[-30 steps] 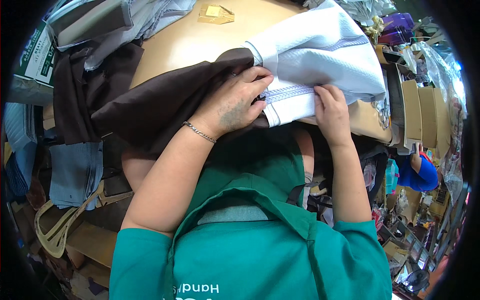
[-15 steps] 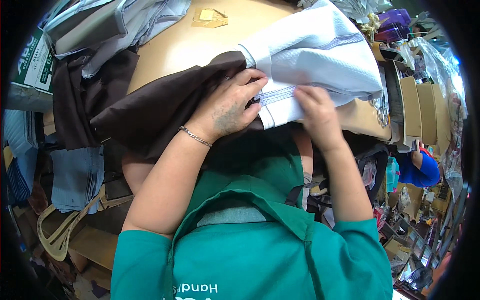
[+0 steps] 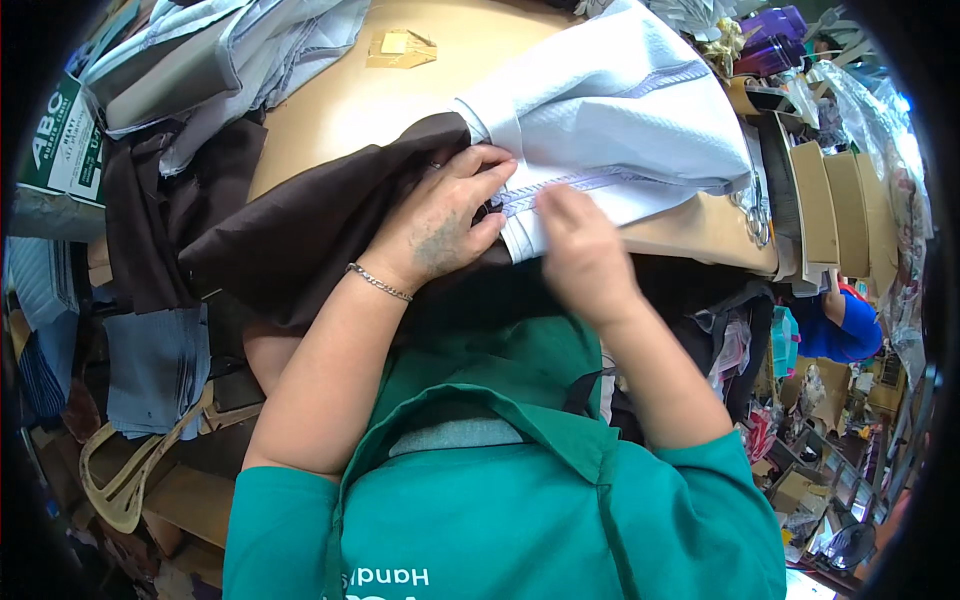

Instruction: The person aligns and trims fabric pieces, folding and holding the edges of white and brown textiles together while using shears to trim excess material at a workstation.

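Observation:
A white textured fabric piece [image 3: 610,120], with folded edges and lavender stitched seams, lies joined to or against a dark brown cloth [image 3: 320,220]. My left hand [image 3: 450,210] rests where the two meet. Its bent fingers and thumb pinch the material there, with brown cloth bunched beneath the palm. My right hand [image 3: 585,255] is curled over the lower white edge, beside the stitched seam. Its fingertips are pressed together and slightly blurred, so anything small between them cannot be made out.
The tan tabletop [image 3: 330,90] carries a small cardboard piece [image 3: 402,47] and folded grey-white fabric [image 3: 230,60]. Scissors [image 3: 757,215] lie near the right edge, beside cardboard boxes [image 3: 812,205]. Stacked blue-grey cloth pieces [image 3: 155,360] sit at left. Another person's blue sleeve [image 3: 850,325] shows far right.
My right hand has moved left along the white fabric, closer to my left hand. The left hand keeps its place at the join. The whole view has shifted slightly.

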{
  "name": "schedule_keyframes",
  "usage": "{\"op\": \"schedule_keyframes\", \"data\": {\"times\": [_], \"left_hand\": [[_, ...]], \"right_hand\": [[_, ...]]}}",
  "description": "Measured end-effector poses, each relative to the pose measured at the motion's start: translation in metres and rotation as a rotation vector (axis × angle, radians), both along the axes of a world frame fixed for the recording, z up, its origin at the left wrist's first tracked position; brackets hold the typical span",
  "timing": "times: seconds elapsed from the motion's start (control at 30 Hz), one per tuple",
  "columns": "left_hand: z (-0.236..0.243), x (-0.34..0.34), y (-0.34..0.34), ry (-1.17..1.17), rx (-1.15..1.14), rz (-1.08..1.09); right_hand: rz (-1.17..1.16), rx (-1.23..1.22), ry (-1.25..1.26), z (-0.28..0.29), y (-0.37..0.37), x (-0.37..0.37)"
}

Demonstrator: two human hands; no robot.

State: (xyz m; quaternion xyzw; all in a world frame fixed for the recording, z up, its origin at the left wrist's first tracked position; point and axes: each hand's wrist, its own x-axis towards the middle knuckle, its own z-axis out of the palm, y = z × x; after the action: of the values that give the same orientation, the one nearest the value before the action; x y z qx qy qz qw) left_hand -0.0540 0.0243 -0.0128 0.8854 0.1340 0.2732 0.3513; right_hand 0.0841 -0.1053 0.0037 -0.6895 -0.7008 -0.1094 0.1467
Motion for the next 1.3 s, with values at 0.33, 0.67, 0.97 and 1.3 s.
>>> {"op": "schedule_keyframes", "data": {"times": [0.33, 0.67, 0.97, 1.3], "left_hand": [[0.004, -0.002, -0.002, 0.049, -0.003, -0.011], [0.003, -0.001, 0.003, 0.046, -0.01, -0.049], [0.008, -0.001, 0.005, 0.049, 0.046, -0.056], [0.01, -0.005, 0.005, 0.126, 0.037, -0.084]], "right_hand": [[-0.215, 0.003, -0.086, 0.001, -0.006, 0.056], [-0.093, 0.037, -0.029, 0.0, -0.003, 0.029], [0.022, 0.196, 0.096, 0.006, -0.001, 0.009], [0.003, 0.049, 0.081, -0.003, -0.001, -0.012]]}}
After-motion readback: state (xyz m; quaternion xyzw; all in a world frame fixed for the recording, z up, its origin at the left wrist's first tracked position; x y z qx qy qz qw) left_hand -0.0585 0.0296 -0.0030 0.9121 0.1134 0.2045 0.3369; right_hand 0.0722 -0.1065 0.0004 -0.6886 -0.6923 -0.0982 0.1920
